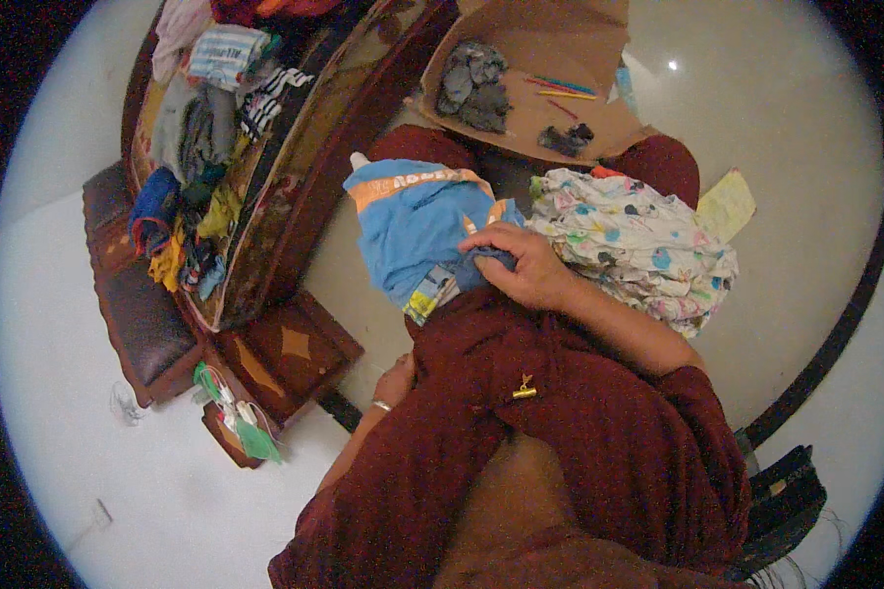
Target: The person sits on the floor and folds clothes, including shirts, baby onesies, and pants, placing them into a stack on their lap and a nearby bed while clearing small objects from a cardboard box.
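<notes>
A blue cloth garment (420,213) with an orange printed band lies spread over my lap. At its lower right, my right hand (523,269) pinches a bunched dark blue-grey cloth (475,271) between thumb and fingers. Beside that hand, a crumpled white cloth (637,243) with colourful printed figures is heaped on my right side. My left hand (396,379), with a bracelet at the wrist, is low on the left against my maroon clothing (479,383). Its fingers are mostly hidden, so its hold cannot be seen.
A wooden sofa (287,243) at the left bears piled clothes (206,125). Ahead, an open cardboard box (560,44) contains dark crumpled lumps (475,85) and several coloured sticks (560,88). A yellow cloth (729,205) is on the tiled floor at the right. Cables (236,420) lie lower left.
</notes>
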A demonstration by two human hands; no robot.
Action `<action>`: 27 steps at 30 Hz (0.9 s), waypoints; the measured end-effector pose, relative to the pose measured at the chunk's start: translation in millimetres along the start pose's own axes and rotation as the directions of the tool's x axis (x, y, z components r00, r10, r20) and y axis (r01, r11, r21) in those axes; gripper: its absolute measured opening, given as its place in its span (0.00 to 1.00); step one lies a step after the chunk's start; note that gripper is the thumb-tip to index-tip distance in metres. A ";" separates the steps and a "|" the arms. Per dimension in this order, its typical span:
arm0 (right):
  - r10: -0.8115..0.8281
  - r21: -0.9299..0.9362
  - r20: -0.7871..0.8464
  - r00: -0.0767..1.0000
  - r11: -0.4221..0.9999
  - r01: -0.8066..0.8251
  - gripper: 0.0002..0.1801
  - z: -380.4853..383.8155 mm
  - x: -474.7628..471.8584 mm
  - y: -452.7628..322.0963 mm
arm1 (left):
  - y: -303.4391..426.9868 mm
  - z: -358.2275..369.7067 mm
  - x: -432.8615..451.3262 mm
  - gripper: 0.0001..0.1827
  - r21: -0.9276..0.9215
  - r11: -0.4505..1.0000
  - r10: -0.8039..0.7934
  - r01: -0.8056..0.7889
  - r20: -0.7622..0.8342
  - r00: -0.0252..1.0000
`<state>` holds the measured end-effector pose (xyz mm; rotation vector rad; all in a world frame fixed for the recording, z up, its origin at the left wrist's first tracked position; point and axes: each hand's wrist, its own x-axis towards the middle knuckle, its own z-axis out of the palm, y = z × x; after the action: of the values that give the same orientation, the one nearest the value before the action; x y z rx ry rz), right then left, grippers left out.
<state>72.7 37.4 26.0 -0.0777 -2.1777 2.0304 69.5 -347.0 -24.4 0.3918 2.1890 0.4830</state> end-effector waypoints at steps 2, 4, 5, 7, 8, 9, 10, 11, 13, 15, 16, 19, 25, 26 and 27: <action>-0.022 -0.013 -0.028 0.999 1.000 0.022 0.12 0.1 -1.8 1.3 | 32.8 0.6 2.1 0.22 -0.073 0.996 0.033 -0.043 -0.127 0.991; -0.034 -0.024 -0.050 0.998 0.999 0.032 0.11 3.0 -5.6 1.8 | 47.2 9.9 1.3 0.23 -0.447 0.894 -0.052 -0.032 -0.174 0.983; -0.027 -0.021 -0.032 0.999 0.999 0.026 0.11 3.3 -7.6 -1.3 | 44.0 13.5 0.2 0.23 -0.595 0.803 -0.088 -0.032 -0.173 0.981; -0.028 -0.015 0.010 1.000 0.999 0.028 0.12 -0.3 -7.7 -14.1 | 30.8 19.6 -3.8 0.23 -0.772 0.633 -0.141 -0.059 -0.190 0.972; -0.053 -0.014 0.014 0.998 0.998 0.053 0.12 0.5 -8.5 -17.0 | 20.1 24.2 -5.7 0.23 -0.815 0.574 -0.154 -0.083 -0.206 0.966; -0.077 -0.017 0.013 0.997 0.997 0.077 0.12 1.5 -9.8 -16.1 | 38.2 16.6 -11.1 0.21 -0.903 0.421 -0.139 -0.078 -0.150 0.979; -0.101 -0.017 0.013 0.995 0.995 0.101 0.12 3.1 -12.0 -15.0 | 63.9 5.6 -21.4 0.20 -0.964 0.257 -0.109 -0.069 -0.100 0.989; -0.104 -0.022 0.012 0.995 0.994 0.104 0.12 3.9 -13.9 -14.7 | 91.0 -6.9 -33.1 0.19 -0.995 0.090 -0.081 -0.043 -0.050 0.995; -0.106 -0.032 0.005 0.994 0.994 0.106 0.12 5.7 -16.9 -16.5 | 104.1 -10.0 -41.4 0.20 -0.999 0.038 -0.036 0.012 0.011 0.999; -0.077 0.008 0.037 0.996 0.997 0.077 0.12 7.4 -19.3 -20.6 | 89.8 -5.0 -42.8 0.20 -0.978 0.209 -0.025 0.023 0.019 1.000; -0.062 0.019 0.055 0.997 0.998 0.061 0.12 7.8 -21.7 -22.1 | 79.8 -1.8 -40.6 0.21 -0.944 0.331 -0.013 0.016 0.012 1.000; -0.131 0.011 0.056 0.990 0.991 0.130 0.12 8.1 -26.3 -30.9 | 58.3 -5.5 -31.5 0.22 -0.623 0.776 0.064 -0.099 -0.078 0.995; -0.139 -0.040 0.064 0.988 0.989 0.141 0.12 10.4 -32.4 -31.8 | 39.5 16.5 -11.2 0.25 0.334 0.919 0.300 -0.208 -0.255 0.919; -0.129 -0.043 0.061 0.990 0.990 0.132 0.13 11.5 -33.3 -31.0 | 39.0 17.9 -8.6 0.25 0.350 0.913 0.312 -0.210 -0.265 0.913; -0.125 -0.052 0.062 0.990 0.990 0.129 0.13 10.9 -33.0 -30.7 | 43.6 18.4 -6.9 0.24 0.254 0.940 0.297 -0.227 -0.284 0.912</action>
<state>105.7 19.4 53.0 0.1120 -2.2129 1.9260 93.0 -308.0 -9.9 0.7837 2.5279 0.4808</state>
